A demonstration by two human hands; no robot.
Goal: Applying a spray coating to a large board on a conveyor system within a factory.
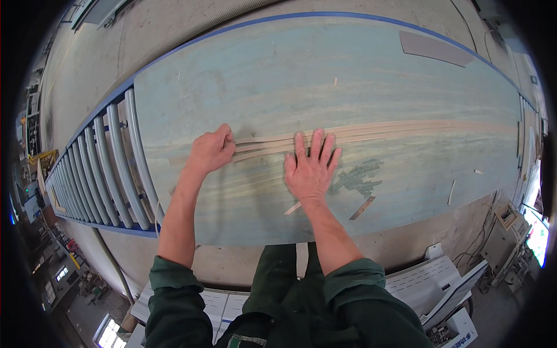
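Dark green sleeves (357, 290), near, cut off at lower edge. Left hand (213, 149): curled closed on thin wooden strips (400, 131) across table (261, 69), with fingertips hidden. Right hand (311, 168), apart: spread flat atop strips.

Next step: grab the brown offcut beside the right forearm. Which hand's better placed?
Right, I'd say. The right hand lies spread over the thin strips, nearer the brown offcut. The left hand is farther off, curled, and seems to grip the strips.
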